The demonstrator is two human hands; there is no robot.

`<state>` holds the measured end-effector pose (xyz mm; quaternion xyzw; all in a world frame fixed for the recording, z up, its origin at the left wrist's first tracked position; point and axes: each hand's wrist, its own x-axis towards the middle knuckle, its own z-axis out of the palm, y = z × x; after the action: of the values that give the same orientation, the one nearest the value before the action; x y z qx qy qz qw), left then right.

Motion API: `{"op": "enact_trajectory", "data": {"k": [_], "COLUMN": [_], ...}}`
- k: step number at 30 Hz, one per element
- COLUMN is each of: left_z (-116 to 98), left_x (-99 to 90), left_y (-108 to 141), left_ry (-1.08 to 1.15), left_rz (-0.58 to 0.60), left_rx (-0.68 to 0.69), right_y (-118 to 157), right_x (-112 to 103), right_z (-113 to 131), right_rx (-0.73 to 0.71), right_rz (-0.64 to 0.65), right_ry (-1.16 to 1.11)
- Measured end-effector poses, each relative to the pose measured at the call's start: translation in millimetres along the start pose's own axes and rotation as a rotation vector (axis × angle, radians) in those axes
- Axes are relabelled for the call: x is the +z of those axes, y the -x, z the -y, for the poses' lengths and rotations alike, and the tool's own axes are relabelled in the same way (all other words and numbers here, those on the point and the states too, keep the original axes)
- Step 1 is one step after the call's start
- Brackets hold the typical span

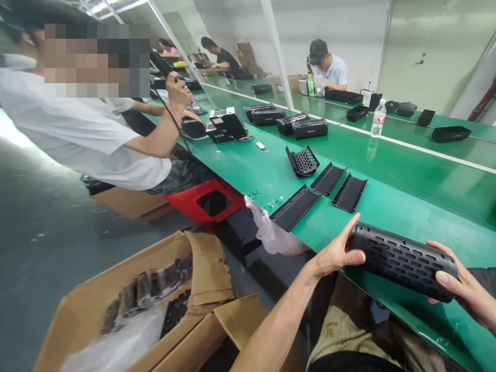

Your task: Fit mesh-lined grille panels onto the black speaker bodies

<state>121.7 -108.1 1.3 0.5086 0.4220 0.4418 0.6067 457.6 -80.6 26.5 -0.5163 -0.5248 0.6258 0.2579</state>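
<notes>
Green workbenches (387,175) line a grey floor (50,206) beneath pale walls (333,20).

Black speaker casing (403,262): rows of oval slots; green workbench (387,201), white stripe (411,147); red stool (186,199)

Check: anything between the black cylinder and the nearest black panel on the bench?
Only the left hand, its thumb raised at the end of the black cylinder. Past the thumb, just green bench up to the nearest black panel.
</notes>
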Motion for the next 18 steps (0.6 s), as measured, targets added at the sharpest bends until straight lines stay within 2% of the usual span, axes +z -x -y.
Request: {"op": "enact_trajectory", "data": {"k": [2,9,14,18], "left_z": [7,31,22,13], "left_x": [0.7,4.3,2.6,2.2], "left_y": [2,3,5,10], "left_ry": [0.077,0.126,0.124,0.107], "left_rz": [0.019,-0.101,-0.133,-0.134], "left_rx": [0.057,0.17,0.07,-0.033], "right_y": [1,-3,-5,-2], "right_x": [0,-9,-7,4], "right_z": [-1,-1,2,4], "right_rx": [-0.011,-0.056,-0.003,0.114], "right_rz": [0.006,0.035,0.025,0.034], "right_ry": [0.01,0.186,0.171,0.017]}}
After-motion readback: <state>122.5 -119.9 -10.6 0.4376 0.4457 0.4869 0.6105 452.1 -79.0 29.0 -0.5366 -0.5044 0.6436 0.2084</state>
